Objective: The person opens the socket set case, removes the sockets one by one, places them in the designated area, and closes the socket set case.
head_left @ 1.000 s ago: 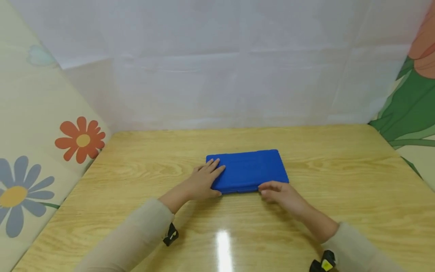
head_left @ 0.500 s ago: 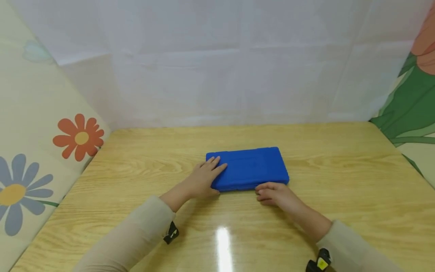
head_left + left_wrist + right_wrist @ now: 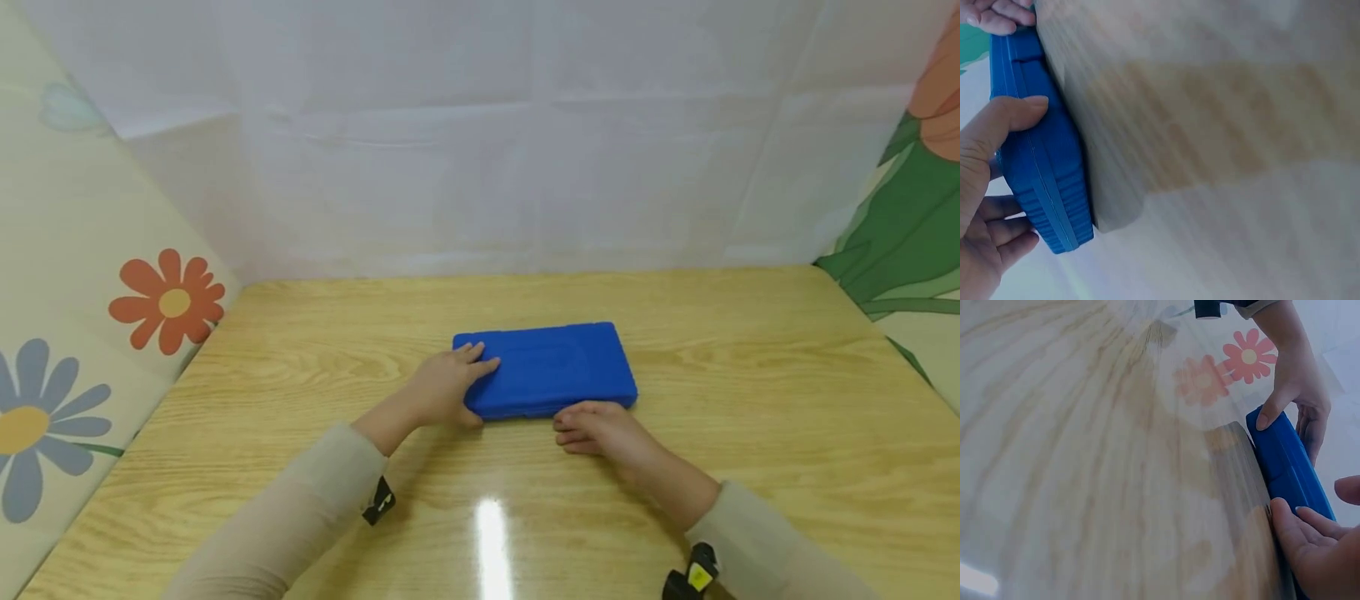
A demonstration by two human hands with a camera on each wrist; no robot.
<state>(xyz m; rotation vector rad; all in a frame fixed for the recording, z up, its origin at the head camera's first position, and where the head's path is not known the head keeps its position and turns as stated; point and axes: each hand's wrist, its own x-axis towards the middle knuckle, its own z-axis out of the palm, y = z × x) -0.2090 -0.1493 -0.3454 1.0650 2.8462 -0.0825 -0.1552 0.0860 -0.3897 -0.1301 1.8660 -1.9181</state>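
A flat blue plastic case (image 3: 558, 367), its lid down, lies on the wooden table. My left hand (image 3: 441, 387) grips its left end, fingers spread on the lid. In the left wrist view the thumb presses the front side of the case (image 3: 1050, 144), across a seam that runs along its edge. At the front edge, right of centre, is my right hand (image 3: 611, 433) with loosely bent fingers. The right wrist view has its fingertips against the front side of the case (image 3: 1282, 456), near the tabletop, while the thumb stands apart. What is inside the case is hidden.
The wood-grain table (image 3: 262, 400) reaches a white sheet (image 3: 480, 183) hung behind it. Flower-patterned coverings (image 3: 67, 233) flank it on the left and right. A light reflection shines on the front of the tabletop.
My right hand has slid a little left along the front edge of the case. The left hand stays at the left end, and the case lies where it was.
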